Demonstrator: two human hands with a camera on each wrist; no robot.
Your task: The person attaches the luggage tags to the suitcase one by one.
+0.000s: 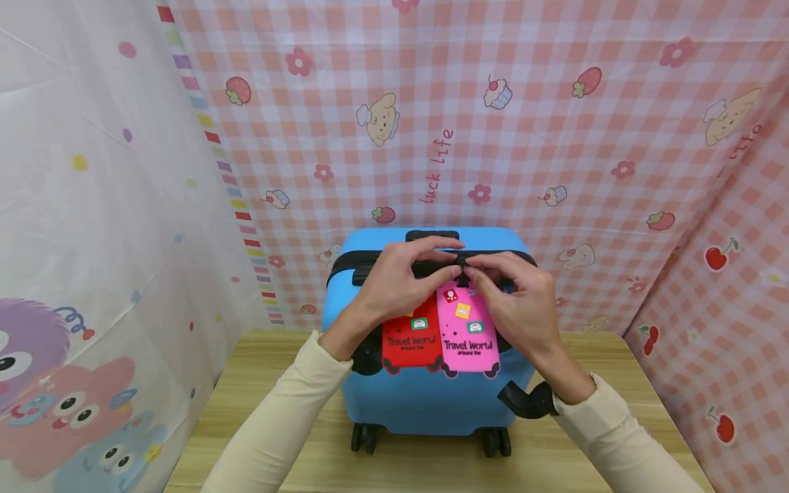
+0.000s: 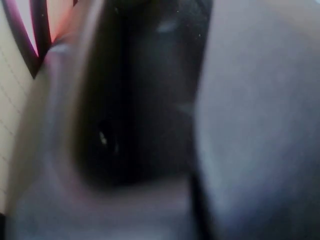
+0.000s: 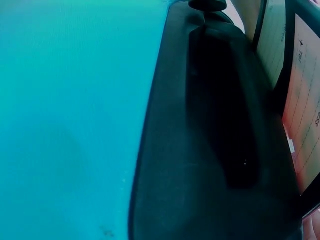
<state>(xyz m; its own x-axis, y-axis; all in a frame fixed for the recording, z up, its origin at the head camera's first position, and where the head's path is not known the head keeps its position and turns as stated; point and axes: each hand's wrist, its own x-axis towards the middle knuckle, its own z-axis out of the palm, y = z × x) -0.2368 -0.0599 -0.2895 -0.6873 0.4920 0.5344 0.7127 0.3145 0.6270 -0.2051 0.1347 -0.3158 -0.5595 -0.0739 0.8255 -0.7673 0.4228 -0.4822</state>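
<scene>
A blue hard-shell suitcase stands with its black side handle towards me. Two luggage tags hang down its front, a red luggage tag on the left and a pink luggage tag on the right. Just above the pink one, my left hand and right hand meet at its black strap, which both pinch between thumb and fingers. The fingers partly cover the strap. In the right wrist view, the lined back of a tag shows beside the dark handle recess.
The suitcase rests on black wheels on a wood-grain table. A pink checked cloth hangs behind, and a white patterned cloth is at the left. The left wrist view is mostly a blurred dark recess.
</scene>
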